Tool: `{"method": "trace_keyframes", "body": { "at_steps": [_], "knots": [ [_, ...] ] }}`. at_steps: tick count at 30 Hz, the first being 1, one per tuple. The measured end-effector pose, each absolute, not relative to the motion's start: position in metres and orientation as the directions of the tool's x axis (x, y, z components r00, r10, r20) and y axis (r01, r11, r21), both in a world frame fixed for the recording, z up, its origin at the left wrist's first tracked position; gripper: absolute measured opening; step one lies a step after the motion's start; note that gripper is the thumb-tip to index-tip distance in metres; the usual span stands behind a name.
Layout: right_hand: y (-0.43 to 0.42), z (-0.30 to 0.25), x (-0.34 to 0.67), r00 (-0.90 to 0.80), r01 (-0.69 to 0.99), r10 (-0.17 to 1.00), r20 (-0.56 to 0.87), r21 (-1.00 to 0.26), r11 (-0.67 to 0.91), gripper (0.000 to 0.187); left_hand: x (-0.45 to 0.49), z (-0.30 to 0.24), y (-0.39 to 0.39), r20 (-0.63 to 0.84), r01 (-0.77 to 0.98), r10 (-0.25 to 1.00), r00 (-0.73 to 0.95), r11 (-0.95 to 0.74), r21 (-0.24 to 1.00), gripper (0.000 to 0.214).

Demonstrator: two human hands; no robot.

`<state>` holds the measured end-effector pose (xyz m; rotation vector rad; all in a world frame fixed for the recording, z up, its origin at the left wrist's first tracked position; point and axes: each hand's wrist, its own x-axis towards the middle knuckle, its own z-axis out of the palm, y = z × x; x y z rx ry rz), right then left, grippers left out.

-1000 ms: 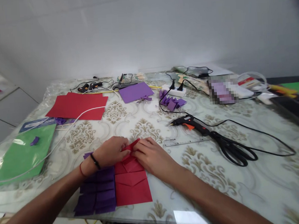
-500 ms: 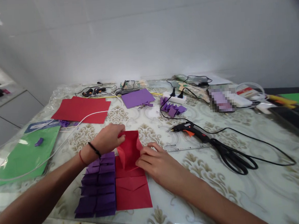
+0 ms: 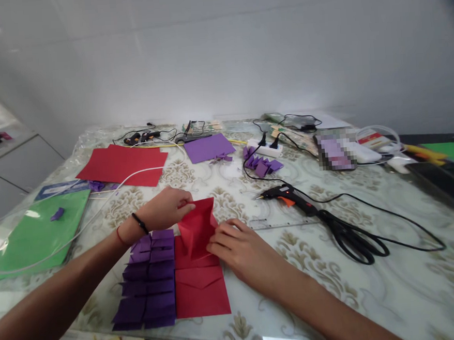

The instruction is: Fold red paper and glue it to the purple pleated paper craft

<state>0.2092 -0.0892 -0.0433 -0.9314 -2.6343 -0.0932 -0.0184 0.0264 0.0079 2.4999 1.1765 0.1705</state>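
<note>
My left hand (image 3: 170,207) pinches the upper left edge of a folded red paper flap (image 3: 201,218), which stands up from a red paper piece. My right hand (image 3: 232,242) has its fingers closed on the flap's lower right side; the fingertips partly cover the paper there. Below, a flat red paper panel (image 3: 202,296) with a V-shaped fold line lies on the table. Directly left of it is a block of purple paper (image 3: 149,284) cut into strips and folded in rows, partly under my left wrist.
A hot glue gun (image 3: 289,195) and black-handled scissors (image 3: 352,239) lie to the right. Red sheets (image 3: 123,164), a purple sheet (image 3: 210,147) and a white power strip (image 3: 264,147) are at the back. A green sheet (image 3: 40,229) lies left, crossed by a white cable (image 3: 108,199).
My left hand has moved slightly right with the flap's upper edge, so the flap leans over and its opening looks narrower. My right hand stays nearly where it was.
</note>
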Motion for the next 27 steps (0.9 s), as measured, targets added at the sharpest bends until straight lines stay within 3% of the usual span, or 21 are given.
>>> {"method": "trace_keyframes", "body": {
  "at_steps": [4,7,15,21,27],
  "knots": [
    [-0.085,-0.044,0.207,-0.682,0.643,0.600,0.418,-0.049,0.765,0.013,-0.014,0.007,0.021,-0.100,0.665,0.714,0.693,-0.579,0.471,0.035],
    [-0.080,-0.046,0.203,-0.662,0.661,0.599,0.450,-0.027,0.750,0.015,-0.015,0.002,0.019,-0.139,0.642,0.695,0.706,-0.544,0.541,0.027],
    [-0.068,-0.063,0.194,-0.710,0.655,0.595,0.376,0.044,0.754,0.015,-0.022,-0.017,0.015,-0.185,0.587,0.675,0.714,-0.434,0.683,0.034],
    [-0.068,-0.072,0.197,-0.730,0.640,0.613,0.303,-0.010,0.768,0.007,-0.022,-0.032,0.011,-0.155,0.555,0.689,0.708,-0.408,0.725,0.039],
    [-0.089,-0.069,0.201,-0.734,0.616,0.626,0.265,-0.130,0.777,0.029,-0.025,-0.036,0.007,-0.108,0.524,0.668,0.736,-0.462,0.715,0.029]
  ]
}}
